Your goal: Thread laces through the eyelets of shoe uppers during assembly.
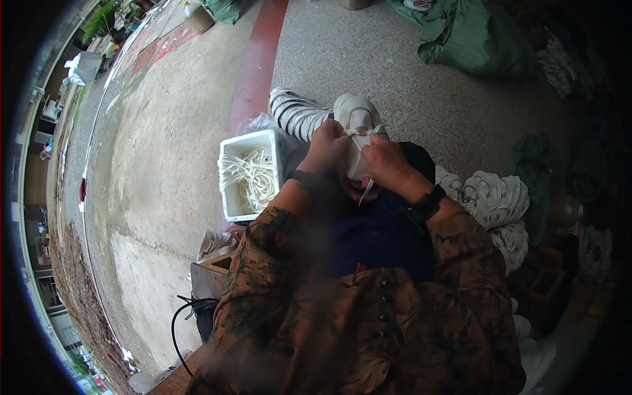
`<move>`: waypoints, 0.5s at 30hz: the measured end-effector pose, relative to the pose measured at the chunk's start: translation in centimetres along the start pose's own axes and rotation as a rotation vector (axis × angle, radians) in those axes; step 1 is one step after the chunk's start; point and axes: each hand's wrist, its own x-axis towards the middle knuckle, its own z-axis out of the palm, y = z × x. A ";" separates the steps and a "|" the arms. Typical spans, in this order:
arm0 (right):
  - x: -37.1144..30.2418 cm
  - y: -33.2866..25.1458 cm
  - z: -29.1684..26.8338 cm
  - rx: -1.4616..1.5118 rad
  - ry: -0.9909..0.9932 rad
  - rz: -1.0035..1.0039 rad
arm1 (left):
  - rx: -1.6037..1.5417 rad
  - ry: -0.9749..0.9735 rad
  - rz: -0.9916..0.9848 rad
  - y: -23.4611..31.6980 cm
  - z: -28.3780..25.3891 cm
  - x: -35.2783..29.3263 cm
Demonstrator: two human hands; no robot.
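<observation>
Shoe (pixel 359 141) points toe forward, long axis running front to back

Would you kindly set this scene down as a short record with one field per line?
Main item: white shoe, toe toward the picture's top
Left hand: at the shoe's left side
Right hand: at its right side
Exact grip: too small to tell
Loose part: lace end hanging at the near end
Left: white box holding pale laces
Others: curved white stack beyond the left hand; white pile at right
Upper right: green bag
</observation>
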 end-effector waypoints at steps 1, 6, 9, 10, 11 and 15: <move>-1.3 0.6 -1.8 0.266 -0.123 -0.033 | -0.002 -0.006 0.003 0.1 0.2 0.1; -7.4 -1.9 -13.8 1.493 -0.272 0.021 | 0.019 -0.049 -0.039 0.0 -0.4 -0.5; -8.4 -1.6 -14.6 1.536 0.073 -0.021 | 0.112 -0.042 0.007 0.2 -0.1 -0.4; -8.0 -1.5 -14.0 1.539 0.080 -0.029 | 0.120 -0.042 0.012 0.2 0.0 -0.7; -7.6 -1.0 -12.8 1.713 0.257 0.068 | 0.226 0.025 0.059 1.4 0.9 -1.2; -6.5 0.3 -10.3 2.069 0.418 0.011 | 0.509 -0.151 0.591 6.3 0.7 -5.4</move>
